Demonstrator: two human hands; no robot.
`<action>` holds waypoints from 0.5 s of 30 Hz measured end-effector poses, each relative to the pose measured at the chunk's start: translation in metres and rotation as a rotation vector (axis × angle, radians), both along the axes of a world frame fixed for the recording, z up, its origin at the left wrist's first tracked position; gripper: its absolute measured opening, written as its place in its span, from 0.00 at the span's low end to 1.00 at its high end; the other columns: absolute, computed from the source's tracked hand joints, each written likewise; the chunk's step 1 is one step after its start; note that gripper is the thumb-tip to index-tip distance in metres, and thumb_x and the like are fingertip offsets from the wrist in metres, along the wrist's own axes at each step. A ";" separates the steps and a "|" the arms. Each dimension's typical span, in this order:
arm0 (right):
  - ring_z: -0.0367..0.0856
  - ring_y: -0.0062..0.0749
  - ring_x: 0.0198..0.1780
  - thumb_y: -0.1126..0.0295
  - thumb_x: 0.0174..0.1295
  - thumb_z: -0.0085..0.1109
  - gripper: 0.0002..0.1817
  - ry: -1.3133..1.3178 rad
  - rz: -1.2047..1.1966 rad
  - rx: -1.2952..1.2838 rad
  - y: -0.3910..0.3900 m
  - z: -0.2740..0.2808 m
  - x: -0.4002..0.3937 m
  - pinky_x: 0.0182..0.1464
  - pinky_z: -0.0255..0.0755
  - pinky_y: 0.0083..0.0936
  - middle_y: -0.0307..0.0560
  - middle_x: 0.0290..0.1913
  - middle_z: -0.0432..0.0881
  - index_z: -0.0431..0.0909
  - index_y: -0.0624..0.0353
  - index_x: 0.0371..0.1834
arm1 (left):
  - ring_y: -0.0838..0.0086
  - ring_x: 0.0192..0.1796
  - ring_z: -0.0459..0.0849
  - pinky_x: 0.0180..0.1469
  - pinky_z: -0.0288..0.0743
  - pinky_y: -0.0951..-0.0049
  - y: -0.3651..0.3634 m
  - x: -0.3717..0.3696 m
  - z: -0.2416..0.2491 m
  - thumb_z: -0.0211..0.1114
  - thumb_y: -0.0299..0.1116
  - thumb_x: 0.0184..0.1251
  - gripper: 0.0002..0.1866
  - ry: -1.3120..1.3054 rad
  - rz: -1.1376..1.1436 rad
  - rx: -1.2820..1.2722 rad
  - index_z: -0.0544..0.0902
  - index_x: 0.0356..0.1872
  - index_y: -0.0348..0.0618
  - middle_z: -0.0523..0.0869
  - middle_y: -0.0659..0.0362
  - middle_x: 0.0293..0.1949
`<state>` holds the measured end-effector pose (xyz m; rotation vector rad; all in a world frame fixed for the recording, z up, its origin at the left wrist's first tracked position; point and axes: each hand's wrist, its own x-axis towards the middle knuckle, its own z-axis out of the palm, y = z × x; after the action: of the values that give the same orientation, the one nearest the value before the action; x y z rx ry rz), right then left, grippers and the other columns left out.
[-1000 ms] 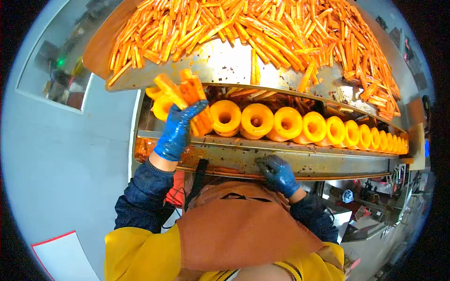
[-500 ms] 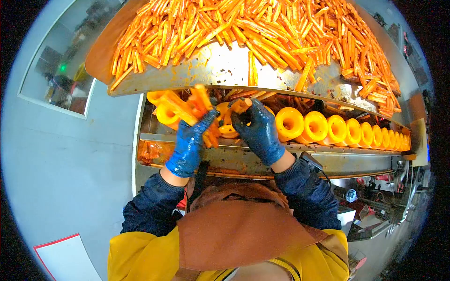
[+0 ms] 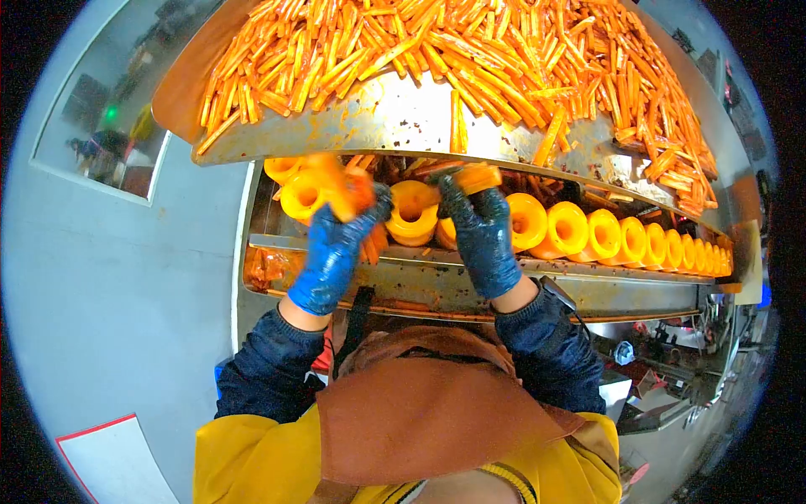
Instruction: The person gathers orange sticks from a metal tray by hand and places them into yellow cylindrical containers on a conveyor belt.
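My left hand [image 3: 337, 245], in a wet blue glove, is closed round a bunch of orange, sauce-coated sticks [image 3: 334, 186], blurred by motion. It is beside a yellow funnel-mouthed cup [image 3: 300, 196] at the left end of a row. My right hand [image 3: 482, 239], in a darker-stained blue glove, pinches one or more short orange sticks [image 3: 478, 177] between thumb and fingers. The right hand is in front of the row and partly hides a cup. Another yellow cup [image 3: 412, 212] shows its round opening between the two hands.
A metal tray [image 3: 369, 126] heaped with orange sticks [image 3: 487, 59] overhangs the cups. The yellow cups [image 3: 567, 227] continue rightward in a line. A metal ledge [image 3: 579, 290] runs along the near side, with scraps in a trough [image 3: 273, 270] at left.
My right hand has moved right, away from the left, with its sticks now pointing right. The cup between my hands has come into fuller view. The left hand still grips its bunch.
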<state>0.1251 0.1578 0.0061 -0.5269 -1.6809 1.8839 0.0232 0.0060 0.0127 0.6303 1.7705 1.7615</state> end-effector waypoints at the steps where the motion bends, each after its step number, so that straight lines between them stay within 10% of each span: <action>1: 0.81 0.37 0.39 0.73 0.59 0.62 0.08 0.003 -0.012 0.246 0.007 -0.005 -0.004 0.42 0.74 0.29 0.48 0.33 0.81 0.79 0.63 0.40 | 0.77 0.44 0.81 0.48 0.75 0.75 -0.002 -0.011 -0.008 0.65 0.26 0.61 0.14 -0.021 0.137 0.150 0.80 0.48 0.38 0.83 0.62 0.42; 3: 0.80 0.50 0.44 0.72 0.56 0.64 0.13 -0.056 -0.016 0.681 0.010 -0.016 -0.009 0.45 0.75 0.33 0.54 0.41 0.80 0.77 0.61 0.45 | 0.76 0.44 0.81 0.49 0.74 0.75 -0.001 -0.026 -0.012 0.64 0.25 0.61 0.14 -0.036 0.269 0.299 0.79 0.49 0.38 0.83 0.61 0.42; 15: 0.80 0.50 0.46 0.65 0.60 0.59 0.12 -0.272 0.331 0.824 0.001 -0.067 0.106 0.47 0.75 0.39 0.53 0.42 0.82 0.81 0.53 0.45 | 0.71 0.50 0.81 0.57 0.73 0.71 -0.012 -0.037 -0.013 0.62 0.23 0.60 0.18 0.006 0.069 0.141 0.77 0.53 0.35 0.83 0.56 0.49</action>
<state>0.2310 0.1589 -0.0613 -0.1660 -2.6306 1.1534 -0.0135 -0.0056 -0.0006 0.6386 1.7007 1.9466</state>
